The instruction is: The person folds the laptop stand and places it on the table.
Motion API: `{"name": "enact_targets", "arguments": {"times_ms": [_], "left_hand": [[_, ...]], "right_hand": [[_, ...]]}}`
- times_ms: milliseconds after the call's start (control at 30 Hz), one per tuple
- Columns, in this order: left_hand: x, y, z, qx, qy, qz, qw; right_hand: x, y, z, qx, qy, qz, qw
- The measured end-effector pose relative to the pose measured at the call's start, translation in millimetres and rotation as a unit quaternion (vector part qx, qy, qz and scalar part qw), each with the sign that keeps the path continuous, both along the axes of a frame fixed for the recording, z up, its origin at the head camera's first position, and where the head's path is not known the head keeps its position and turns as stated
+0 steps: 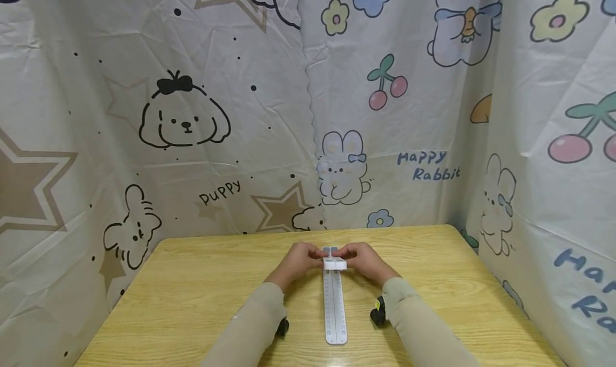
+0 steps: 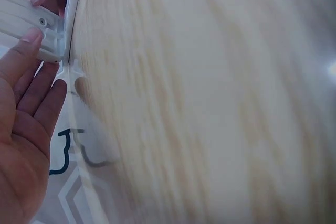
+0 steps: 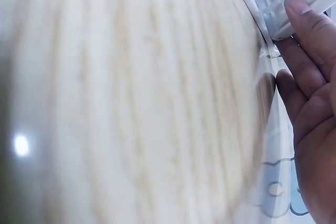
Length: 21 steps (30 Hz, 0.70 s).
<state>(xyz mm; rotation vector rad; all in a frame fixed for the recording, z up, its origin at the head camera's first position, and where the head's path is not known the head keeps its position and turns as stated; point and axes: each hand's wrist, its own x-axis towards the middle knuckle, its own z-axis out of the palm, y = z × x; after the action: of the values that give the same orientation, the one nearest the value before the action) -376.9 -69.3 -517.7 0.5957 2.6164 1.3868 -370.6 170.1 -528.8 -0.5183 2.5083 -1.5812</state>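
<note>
A long white foot measuring gauge [image 1: 335, 308] lies lengthwise on the table, its near end rounded and scale marks running along both edges. Toward its far end stands a raised white crosspiece [image 1: 335, 265]. My left hand [image 1: 300, 257] pinches this piece from the left side. From the other side my right hand [image 1: 368, 260] grips it too. In the left wrist view the thumb lies on the white plate [image 2: 21, 11] beside a small screw, with fingers behind it. A matching hold shows in the right wrist view, thumb [image 3: 298, 6] on the plate.
A wood-grain table [image 1: 202, 297] lies under the gauge, its far edge just beyond my hands. Behind and at the sides hangs a printed curtain [image 1: 269, 115] with cartoon animals. Black devices [image 1: 378, 311] sit at both wrists, below the beige sleeves.
</note>
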Motion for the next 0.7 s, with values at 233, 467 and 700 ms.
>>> {"name": "enact_targets", "arguments": {"times_ms": [233,467,700], "left_hand": [[-1.4,-2.9,-0.4,0.012,-0.022,-0.010,0.9996],[-2.1,-5.8,-0.2,-0.001,-0.021,-0.028,0.9994],[-0.7,-5.9,0.7,-0.004,-0.022,-0.051,0.9985]], "right_hand": [[0.4,4,-0.4,-0.009,0.000,0.031,0.9995],[-0.6,10,-3.1,-0.014,-0.018,0.058,0.9980],[2.3,13,-0.5,-0.002,-0.010,0.079,0.9969]]}}
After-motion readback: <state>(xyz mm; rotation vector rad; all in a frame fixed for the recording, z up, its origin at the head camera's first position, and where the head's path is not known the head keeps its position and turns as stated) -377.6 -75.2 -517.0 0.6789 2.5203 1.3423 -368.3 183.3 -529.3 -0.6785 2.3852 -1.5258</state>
